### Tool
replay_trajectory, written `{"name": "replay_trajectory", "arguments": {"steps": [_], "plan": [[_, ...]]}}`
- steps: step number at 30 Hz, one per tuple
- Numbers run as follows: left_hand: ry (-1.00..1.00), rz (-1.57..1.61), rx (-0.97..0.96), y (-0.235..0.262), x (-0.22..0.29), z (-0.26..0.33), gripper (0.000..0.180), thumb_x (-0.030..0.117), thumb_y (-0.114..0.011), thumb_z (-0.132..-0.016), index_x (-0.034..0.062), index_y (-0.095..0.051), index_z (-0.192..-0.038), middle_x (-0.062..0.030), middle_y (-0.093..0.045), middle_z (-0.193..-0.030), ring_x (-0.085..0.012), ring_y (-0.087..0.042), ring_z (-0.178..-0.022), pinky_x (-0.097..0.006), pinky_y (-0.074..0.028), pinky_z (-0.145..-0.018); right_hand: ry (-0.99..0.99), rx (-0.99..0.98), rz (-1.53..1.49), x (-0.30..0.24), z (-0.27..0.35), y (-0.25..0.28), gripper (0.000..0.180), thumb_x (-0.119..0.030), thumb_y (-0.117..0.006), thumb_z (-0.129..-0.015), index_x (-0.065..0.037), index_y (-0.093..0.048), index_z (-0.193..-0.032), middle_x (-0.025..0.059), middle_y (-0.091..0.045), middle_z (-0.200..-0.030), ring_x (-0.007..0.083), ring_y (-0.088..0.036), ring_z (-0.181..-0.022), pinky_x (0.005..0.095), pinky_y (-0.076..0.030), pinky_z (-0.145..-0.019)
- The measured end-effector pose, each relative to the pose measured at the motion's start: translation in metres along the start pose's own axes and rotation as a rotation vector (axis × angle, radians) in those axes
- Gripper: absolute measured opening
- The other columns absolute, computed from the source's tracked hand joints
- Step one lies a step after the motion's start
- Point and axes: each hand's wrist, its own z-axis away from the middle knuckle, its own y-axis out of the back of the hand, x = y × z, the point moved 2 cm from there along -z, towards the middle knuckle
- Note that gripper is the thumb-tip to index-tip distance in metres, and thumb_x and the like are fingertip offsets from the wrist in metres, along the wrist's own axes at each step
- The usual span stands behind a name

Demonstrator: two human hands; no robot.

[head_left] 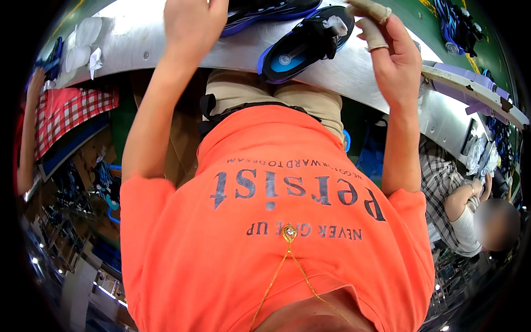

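Across the metal worktable (232,52) lies a black shoe (285,66) with a blue-purple sole and a bright blue insole, its opening facing up. White crumpled paper (336,26) sticks out near its tongue. Another black and blue shoe (265,12) lies beyond it, cut by the upper edge. My left hand (193,25) is beside that farther shoe; its fingertips run out of the picture, so any grip is hidden. My right hand (394,52) hovers right of the nearer shoe, beige covers on thumb and a finger, fingers apart, with nothing visible between them.
White plastic cups or pads (83,44) and a white scrap (95,62) lie on the table's left part. A white-edged rail (475,91) runs along the right, beside purple trays (451,88). People work at both sides. More shoes (456,27) are at the far right.
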Motion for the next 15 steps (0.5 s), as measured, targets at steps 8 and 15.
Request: {"name": "replay_trajectory", "arguments": {"steps": [8,15], "plan": [[-0.182,0.433,-0.149,-0.068,0.023,0.043,0.023,0.014,-0.061,-0.084,0.0013,-0.064,-0.104,-0.0145,-0.062,-0.09,-0.033,-0.06,-0.083,-0.037,-0.047,-0.072,-0.019,-0.555,0.013,0.017,-0.026,0.01,0.073,-0.006,-0.065,-0.076,-0.007,-0.036,-0.143,0.0092,-0.054,-0.123,0.0214,-0.052,-0.111,0.0331,-0.04,-0.096],[-0.095,0.409,-0.023,-0.087,0.029,0.035,0.021,0.016,-0.06,-0.085,0.0,-0.065,-0.097,-0.0141,-0.065,-0.086,-0.0306,-0.063,-0.078,-0.034,-0.049,-0.071,0.395,-0.353,0.433,0.035,-0.024,-0.008,0.049,-0.003,-0.071,-0.069,-0.017,-0.06,-0.115,0.0084,-0.051,-0.099,0.0258,-0.051,-0.095,0.0353,-0.047,-0.075]]}}
